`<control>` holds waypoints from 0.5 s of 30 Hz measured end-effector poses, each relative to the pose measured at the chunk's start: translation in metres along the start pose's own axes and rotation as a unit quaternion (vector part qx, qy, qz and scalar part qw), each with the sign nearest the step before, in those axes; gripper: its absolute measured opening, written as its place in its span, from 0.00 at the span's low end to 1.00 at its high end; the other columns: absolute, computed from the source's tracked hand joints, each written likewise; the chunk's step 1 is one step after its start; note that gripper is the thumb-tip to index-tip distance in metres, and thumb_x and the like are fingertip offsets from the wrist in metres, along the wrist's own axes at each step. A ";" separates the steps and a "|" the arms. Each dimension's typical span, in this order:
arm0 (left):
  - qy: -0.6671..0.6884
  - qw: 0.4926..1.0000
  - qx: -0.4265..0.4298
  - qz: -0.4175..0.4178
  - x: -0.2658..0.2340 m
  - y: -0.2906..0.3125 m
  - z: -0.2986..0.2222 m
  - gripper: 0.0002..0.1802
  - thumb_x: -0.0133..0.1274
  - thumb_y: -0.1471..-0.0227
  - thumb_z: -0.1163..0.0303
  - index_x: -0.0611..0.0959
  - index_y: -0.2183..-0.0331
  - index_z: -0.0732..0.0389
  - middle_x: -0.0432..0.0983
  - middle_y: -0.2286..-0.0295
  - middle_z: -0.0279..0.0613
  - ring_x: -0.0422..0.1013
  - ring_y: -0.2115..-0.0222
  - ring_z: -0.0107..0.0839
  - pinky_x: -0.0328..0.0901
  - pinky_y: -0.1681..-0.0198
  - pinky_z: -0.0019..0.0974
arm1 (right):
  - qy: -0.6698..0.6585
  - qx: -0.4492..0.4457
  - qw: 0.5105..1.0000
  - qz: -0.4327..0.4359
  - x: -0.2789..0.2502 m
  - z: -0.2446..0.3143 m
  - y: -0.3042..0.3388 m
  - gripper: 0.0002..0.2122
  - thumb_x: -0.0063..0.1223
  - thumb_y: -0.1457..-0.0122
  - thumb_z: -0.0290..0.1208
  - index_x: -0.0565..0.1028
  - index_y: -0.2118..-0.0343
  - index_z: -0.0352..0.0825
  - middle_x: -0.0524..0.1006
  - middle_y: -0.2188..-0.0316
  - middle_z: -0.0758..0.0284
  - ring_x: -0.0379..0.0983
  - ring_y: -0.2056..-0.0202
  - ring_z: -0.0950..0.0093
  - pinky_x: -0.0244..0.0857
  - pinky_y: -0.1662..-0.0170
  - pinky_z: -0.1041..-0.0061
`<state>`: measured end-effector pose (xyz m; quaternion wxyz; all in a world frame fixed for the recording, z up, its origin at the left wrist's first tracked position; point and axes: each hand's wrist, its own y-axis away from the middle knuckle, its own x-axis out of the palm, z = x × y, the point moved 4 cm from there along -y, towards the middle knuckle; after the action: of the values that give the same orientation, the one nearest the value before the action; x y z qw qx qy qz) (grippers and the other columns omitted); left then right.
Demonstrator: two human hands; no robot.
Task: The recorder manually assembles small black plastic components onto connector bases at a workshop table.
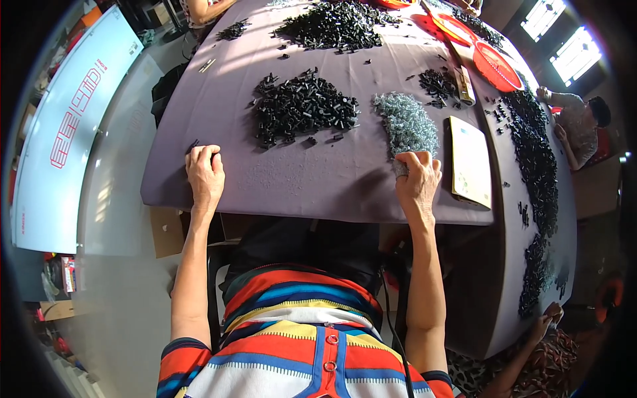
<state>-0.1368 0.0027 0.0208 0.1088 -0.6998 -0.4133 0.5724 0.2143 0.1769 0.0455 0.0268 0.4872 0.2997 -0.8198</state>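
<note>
My left hand (206, 176) is near the table's left front edge, fingers curled in. A small black plastic piece (192, 144) pokes out past its fingertips, pinched there. Over at the right, my right hand (418, 182) has its fingers bent together against the near end of a heap of small clear plastic parts (406, 123); whatever is between those fingertips is hidden. Between and beyond my hands lies a heap of short black tubular parts (302, 109), with a few strays along its near side.
A cream box or booklet (470, 161) lies right of the clear parts. Farther off are another black heap (335, 25), a small black cluster (438, 86) and red baskets (496, 67). A long black heap (537, 172) runs along the right-hand table, where other people (580, 129) sit.
</note>
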 end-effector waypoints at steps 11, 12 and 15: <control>0.005 1.000 -0.008 -0.001 0.002 0.003 0.001 0.08 0.52 0.57 0.78 0.77 0.69 0.60 0.70 0.68 0.41 0.66 0.64 0.42 0.62 0.58 0.40 | 0.054 -0.005 0.997 0.055 0.007 0.004 -0.012 0.09 0.51 0.59 0.22 0.77 0.73 0.42 0.70 0.68 0.68 0.62 0.61 0.63 0.54 0.58 0.64; 0.008 1.000 -0.008 -0.001 0.002 0.003 0.001 0.08 0.52 0.57 0.78 0.77 0.69 0.60 0.70 0.68 0.41 0.66 0.64 0.42 0.62 0.58 0.40 | 0.053 -0.005 0.997 0.061 0.007 0.004 -0.013 0.10 0.51 0.60 0.21 0.77 0.73 0.42 0.70 0.68 0.68 0.62 0.61 0.63 0.54 0.58 0.64; 0.002 1.000 -0.017 0.000 -0.003 0.003 0.000 0.08 0.52 0.57 0.78 0.77 0.69 0.60 0.71 0.68 0.40 0.66 0.64 0.42 0.62 0.58 0.41 | 0.001 -0.016 1.000 0.015 -0.001 0.006 -0.013 0.13 0.50 0.61 0.18 0.76 0.71 0.43 0.70 0.68 0.69 0.62 0.61 0.63 0.55 0.59 0.65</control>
<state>-0.1356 -0.0009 0.0212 0.0977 -0.7026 -0.4225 0.5642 0.2056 0.1842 0.0550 0.0466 0.4917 0.3054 -0.8141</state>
